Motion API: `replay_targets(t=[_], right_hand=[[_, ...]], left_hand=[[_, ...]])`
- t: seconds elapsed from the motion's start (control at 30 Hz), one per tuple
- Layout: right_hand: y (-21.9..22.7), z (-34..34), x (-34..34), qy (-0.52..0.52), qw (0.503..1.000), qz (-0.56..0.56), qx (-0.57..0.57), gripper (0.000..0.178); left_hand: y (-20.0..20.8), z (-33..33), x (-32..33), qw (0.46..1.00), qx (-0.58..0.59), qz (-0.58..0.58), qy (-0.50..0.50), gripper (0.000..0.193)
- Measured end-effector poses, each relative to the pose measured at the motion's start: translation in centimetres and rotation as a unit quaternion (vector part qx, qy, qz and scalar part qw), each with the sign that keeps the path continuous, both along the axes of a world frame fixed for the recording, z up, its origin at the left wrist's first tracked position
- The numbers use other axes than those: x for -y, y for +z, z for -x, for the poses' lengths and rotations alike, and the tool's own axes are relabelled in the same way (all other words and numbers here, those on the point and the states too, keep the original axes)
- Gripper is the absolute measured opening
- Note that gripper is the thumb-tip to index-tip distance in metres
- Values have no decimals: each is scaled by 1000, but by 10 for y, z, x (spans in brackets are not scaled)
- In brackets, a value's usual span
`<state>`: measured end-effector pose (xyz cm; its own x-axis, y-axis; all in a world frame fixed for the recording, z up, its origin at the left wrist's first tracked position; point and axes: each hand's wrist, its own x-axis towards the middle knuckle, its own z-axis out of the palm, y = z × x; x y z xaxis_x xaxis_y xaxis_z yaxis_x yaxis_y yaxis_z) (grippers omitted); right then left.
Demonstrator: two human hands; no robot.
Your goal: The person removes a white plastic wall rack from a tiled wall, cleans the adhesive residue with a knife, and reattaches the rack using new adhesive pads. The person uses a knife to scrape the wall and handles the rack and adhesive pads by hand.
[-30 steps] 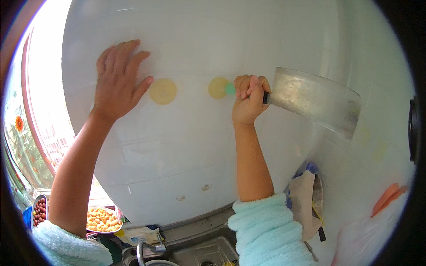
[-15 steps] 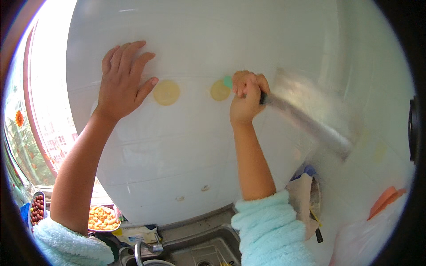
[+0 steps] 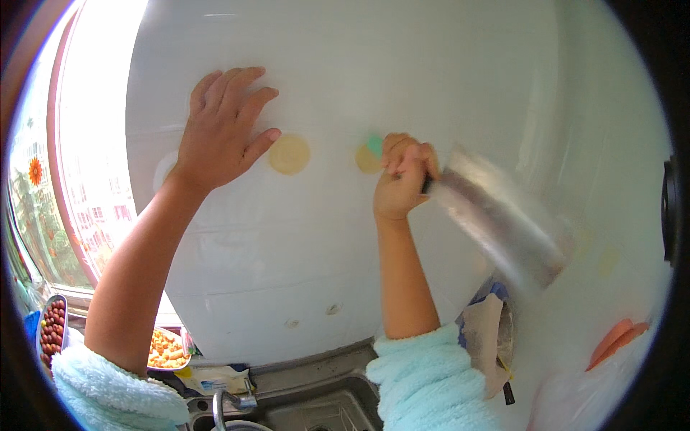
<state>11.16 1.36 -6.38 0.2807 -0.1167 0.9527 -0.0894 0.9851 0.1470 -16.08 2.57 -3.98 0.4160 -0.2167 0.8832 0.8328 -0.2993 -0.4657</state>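
In my right hand [image 3: 404,174] is a cleaver [image 3: 496,223], its dark handle inside my closed fingers. Its broad metal blade points right and downward, smeared by motion. My left hand [image 3: 223,129] is raised in front of the white tiled wall [image 3: 287,237], fingers spread and slightly bent, holding nothing; whether it touches the wall I cannot tell. Near its thumb is a round yellow patch [image 3: 290,154] on the wall. A second yellow patch [image 3: 368,159], with a small green spot, shows just left of my right hand and is partly hidden by it.
Below lies a metal sink [image 3: 323,413] with a tap [image 3: 223,409]. At lower left are a tray of dark red round fruit [image 3: 52,330] and a tray of orange pieces [image 3: 167,350] by a window [image 3: 90,165]. Hanging cloths [image 3: 485,337] and an orange object [image 3: 617,343] are at lower right.
The view has shifted, so the wall patches and both hands sit further right or lower. The cleaver's blade has turned, showing more of its flat face. My grip stays the same.
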Motion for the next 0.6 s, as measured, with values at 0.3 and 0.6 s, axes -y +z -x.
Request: replay_targets(t=[0.3, 0.6], right_hand=[[-8, 4, 0, -8, 1000, -6, 19, 37], [-18, 4, 2, 40, 998, 31, -32, 35]], left_hand=[[-1, -1, -1, 1000, -8, -4, -13, 45], [-1, 2, -5, 1000, -7, 7, 4, 47]])
